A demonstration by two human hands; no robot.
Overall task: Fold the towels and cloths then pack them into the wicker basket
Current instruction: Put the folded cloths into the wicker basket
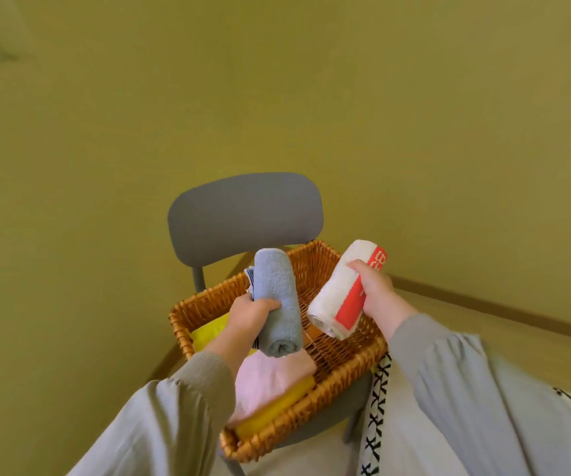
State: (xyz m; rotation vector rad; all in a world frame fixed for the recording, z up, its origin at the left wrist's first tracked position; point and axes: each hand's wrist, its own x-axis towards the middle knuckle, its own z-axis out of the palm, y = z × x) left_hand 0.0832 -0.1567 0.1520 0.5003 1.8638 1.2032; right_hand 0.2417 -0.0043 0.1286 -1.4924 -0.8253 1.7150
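A wicker basket [315, 259] sits on the seat of a grey chair. My left hand [249, 317] grips a rolled blue-grey towel [275, 290] above the basket's middle. To its right, my right hand [375, 290] grips a rolled white towel with a red band [342, 297] over the basket's right side. Inside the basket lie a folded pink cloth [266, 379], a yellow cloth [208, 333] at the left and a yellow roll [277, 410] along the near rim.
The grey chair [242, 214] stands against a yellow-green wall, its backrest just behind the basket. A wooden floor and skirting board [483, 304] run off to the right. A white strap with black crosses [376, 407] hangs near the basket's right corner.
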